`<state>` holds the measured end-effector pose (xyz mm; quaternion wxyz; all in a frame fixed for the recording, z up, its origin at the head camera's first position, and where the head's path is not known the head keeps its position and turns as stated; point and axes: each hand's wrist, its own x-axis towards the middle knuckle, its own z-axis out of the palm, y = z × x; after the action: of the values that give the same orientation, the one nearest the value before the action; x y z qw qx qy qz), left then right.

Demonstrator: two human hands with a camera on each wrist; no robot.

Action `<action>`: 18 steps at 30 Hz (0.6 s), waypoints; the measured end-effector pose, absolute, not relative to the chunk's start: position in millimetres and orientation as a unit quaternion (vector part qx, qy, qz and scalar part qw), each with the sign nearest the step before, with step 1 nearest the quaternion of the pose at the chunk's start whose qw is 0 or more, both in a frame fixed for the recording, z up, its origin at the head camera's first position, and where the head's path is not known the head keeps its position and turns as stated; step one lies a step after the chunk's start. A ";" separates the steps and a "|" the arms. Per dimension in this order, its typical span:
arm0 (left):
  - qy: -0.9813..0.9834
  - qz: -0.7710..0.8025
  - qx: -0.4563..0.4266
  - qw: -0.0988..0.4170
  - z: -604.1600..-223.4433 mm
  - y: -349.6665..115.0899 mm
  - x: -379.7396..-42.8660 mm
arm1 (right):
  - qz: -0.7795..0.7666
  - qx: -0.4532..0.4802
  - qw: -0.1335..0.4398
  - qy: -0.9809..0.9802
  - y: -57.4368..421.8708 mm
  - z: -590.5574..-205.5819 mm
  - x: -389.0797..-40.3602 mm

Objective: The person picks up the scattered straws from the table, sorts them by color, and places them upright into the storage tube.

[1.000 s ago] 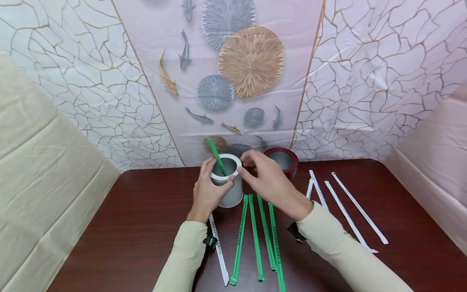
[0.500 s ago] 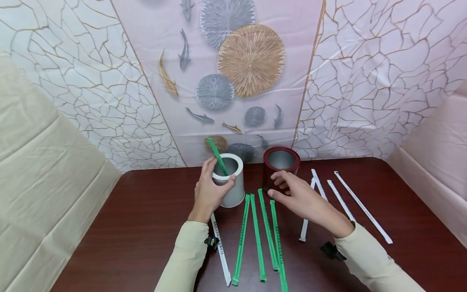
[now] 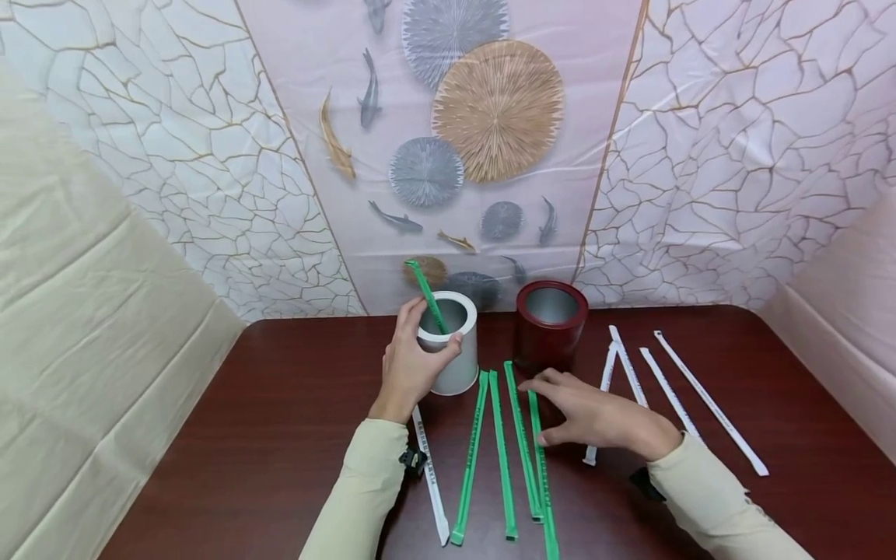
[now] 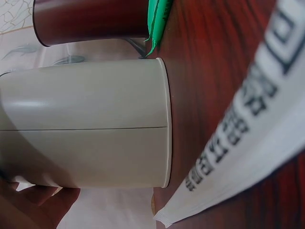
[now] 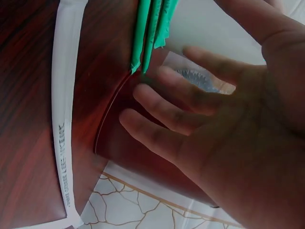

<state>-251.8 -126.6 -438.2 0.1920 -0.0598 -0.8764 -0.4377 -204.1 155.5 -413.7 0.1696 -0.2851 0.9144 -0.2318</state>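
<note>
My left hand (image 3: 411, 377) grips the white can (image 3: 458, 372), thumb at the near rim and fingers round its left side. Inside that can leans a green wrapped straw (image 3: 428, 299), its top standing above the rim. In the left wrist view the can's smooth wall (image 4: 86, 95) fills the left half. My right hand (image 3: 595, 412) hovers over the green wrapped straws (image 3: 502, 459) lying side by side in front of the cans. Its fingers are spread with nothing between them, fingertips close to the rightmost green straw (image 3: 547, 498).
A dark red can (image 3: 549, 342) stands right of the white one, near the back edge of the dark wood table (image 3: 280, 435). Several white wrapped straws (image 3: 707, 400) lie at the right. Another white straw (image 3: 431, 482) lies beside my left wrist.
My right hand has left the white can's rim, passed in front of the red can and come down over the green straws. My left hand still holds the white can.
</note>
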 end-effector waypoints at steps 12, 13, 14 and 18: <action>-0.876 -0.436 -0.061 0.195 -438.0 -124.3 -251.8 | -0.196 -0.343 0.176 0.901 153.8 -422.3 -207.5; -0.877 -0.435 -0.061 0.194 -437.7 -124.3 -251.7 | -0.199 -0.352 0.173 0.898 154.4 -423.3 -207.9; -0.878 -0.434 -0.061 0.193 -437.7 -124.6 -251.7 | -0.203 -0.358 0.170 0.895 154.9 -424.2 -208.3; -0.879 -0.432 -0.058 0.193 -436.3 -126.6 -250.9 | -0.214 -0.377 0.141 0.890 151.9 -428.7 -209.4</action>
<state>-250.9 -126.6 -436.3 0.1934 -0.0578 -0.8788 -0.4324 -209.4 151.9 -428.7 0.1411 -0.3765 0.8903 -0.2137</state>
